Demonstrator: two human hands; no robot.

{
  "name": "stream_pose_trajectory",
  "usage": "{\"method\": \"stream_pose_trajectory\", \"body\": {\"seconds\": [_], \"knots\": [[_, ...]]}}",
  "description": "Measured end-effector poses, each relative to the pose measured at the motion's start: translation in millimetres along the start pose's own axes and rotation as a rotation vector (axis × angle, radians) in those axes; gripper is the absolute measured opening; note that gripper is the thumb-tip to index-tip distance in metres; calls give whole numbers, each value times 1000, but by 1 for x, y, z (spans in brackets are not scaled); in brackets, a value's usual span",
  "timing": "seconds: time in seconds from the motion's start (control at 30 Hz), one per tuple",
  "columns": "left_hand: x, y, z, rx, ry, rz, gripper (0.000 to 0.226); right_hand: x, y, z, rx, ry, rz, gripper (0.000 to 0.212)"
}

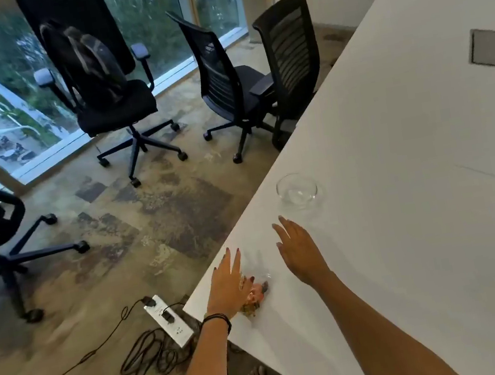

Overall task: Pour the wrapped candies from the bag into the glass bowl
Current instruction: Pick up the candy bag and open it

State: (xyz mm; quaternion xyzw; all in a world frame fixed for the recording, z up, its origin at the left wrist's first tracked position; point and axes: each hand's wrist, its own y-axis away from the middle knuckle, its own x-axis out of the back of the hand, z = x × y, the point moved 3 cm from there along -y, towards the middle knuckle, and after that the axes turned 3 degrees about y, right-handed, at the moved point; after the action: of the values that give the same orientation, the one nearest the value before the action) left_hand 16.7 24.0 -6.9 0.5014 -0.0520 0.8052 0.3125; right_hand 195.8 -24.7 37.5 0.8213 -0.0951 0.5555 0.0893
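Observation:
A clear plastic bag of wrapped candies (258,292) lies on the white table (398,163) near its left corner. My left hand (227,283) hovers over the bag with fingers spread, covering part of it; I cannot tell whether it touches. My right hand (300,250) is open just right of the bag, fingers pointing toward the bowl and holding nothing. The glass bowl (297,191) stands upright and looks empty, a short way beyond my right hand.
Black office chairs (237,91) stand left of the table, one tucked against its edge. A white power strip (168,319) with tangled black cables lies on the floor by the table corner. Two cable hatches (487,49) sit in the tabletop at right.

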Motion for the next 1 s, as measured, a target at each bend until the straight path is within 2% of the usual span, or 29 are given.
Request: {"method": "stream_pose_trajectory", "body": {"seconds": [0.17, 0.3, 0.43, 0.67, 0.8, 1.0], "knots": [[-28, 16, -18, 105, 69, -73, 82, -43, 15, -19, -46, 20, -186, 48], [-45, 20, -22, 140, 108, -30, 88, -72, 20, -29, -33, 48, -311, 51], [-59, 16, -21, 153, 128, -4, 89, -90, 25, -31, -29, 83, -350, 56], [-65, 12, -19, 180, 129, 16, 90, -102, 23, -22, -104, -45, -285, 40], [-61, 8, -15, 174, 127, 41, 91, -101, 20, -25, -235, -296, -144, 32], [-56, 1, -12, 182, 146, 70, 75, -97, 20, -26, -311, -481, -86, 22]]}}
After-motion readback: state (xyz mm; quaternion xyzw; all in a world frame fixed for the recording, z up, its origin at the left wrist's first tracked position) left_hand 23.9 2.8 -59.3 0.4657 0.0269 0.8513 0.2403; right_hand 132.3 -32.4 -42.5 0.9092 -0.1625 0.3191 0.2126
